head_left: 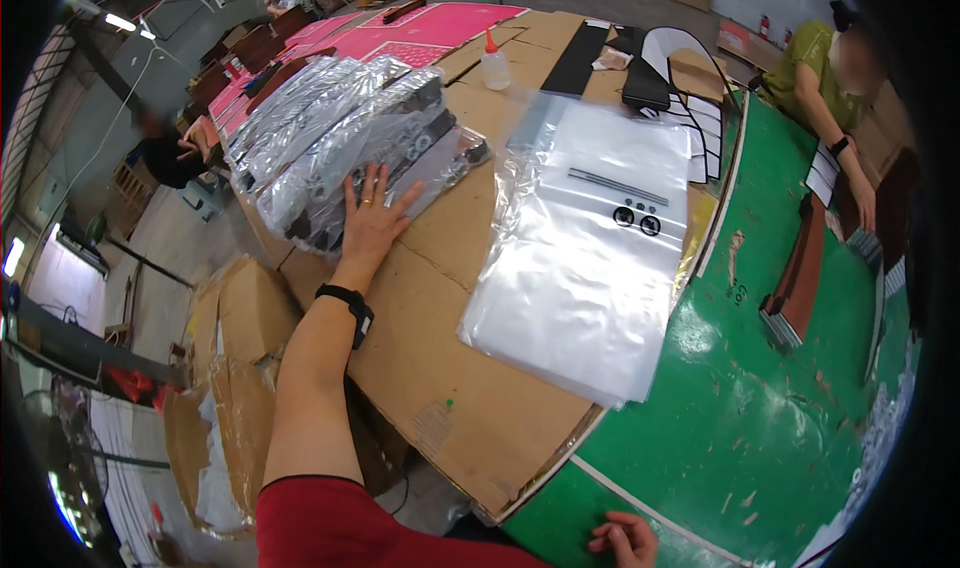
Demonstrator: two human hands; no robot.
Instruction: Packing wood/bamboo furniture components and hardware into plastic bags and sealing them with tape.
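Observation:
My left hand (375, 213) lies with fingers spread on the near edge of several silver-grey parcels in clear plastic wrap (350, 133). It presses flat on the wrap and grips nothing. Low in the view, over the green tabletop, is my right hand (625, 540), its fingers loosely bent and apart with nothing seen in them. Between the hands, a stack of clear plastic bags (580, 278) rests on the cardboard-covered table (430, 368). Thin dark rods (618, 186) and two black round pieces (637, 220) show on or inside the top bag.
A clear squeeze bottle with a red tip (495, 66) stands behind the bags. Dark brown curved parts (797, 278) lie on the green tabletop (740, 418), where a co-worker (825, 78) handles pieces. Cardboard boxes (250, 313) stand on the floor at left.

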